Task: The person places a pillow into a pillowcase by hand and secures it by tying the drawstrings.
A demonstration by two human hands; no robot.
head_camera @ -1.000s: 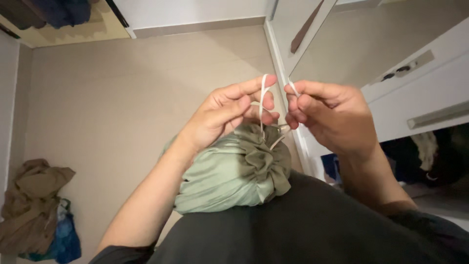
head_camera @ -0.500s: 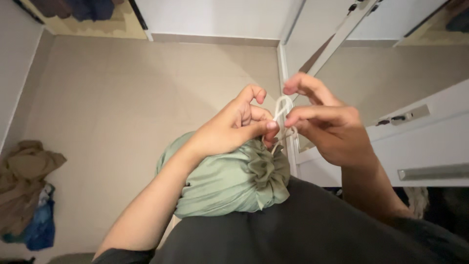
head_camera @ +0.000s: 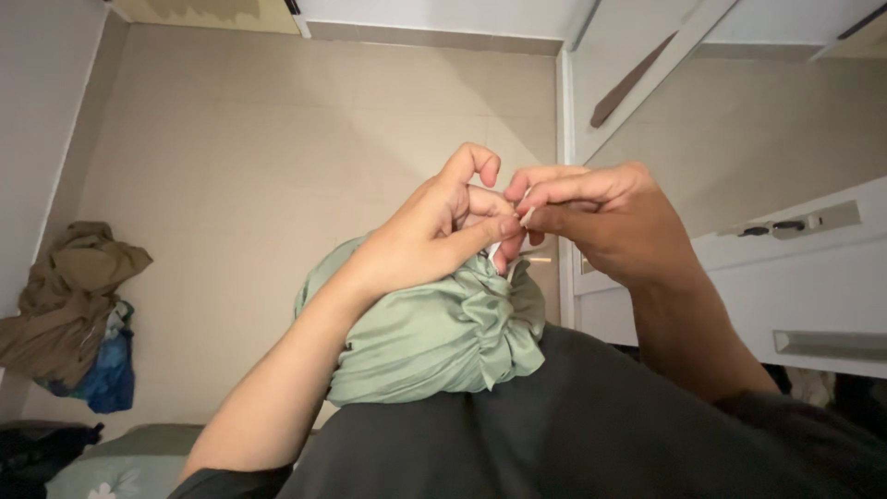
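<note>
hands meet right above the gathered mouth of a sage green drawstring bag, which rests against the person's dark shirt. left hand is closed with thumb and fingers pinched on the thin white cord, forefinger curled up over the pinch. right hand touches it fingertip to fingertip, also pinched tight on the cord. just under both pinches the cord runs into the bunched fabric. well off to the left of the grip, a brown and blue clothes heap lies on the tiled floor
</note>
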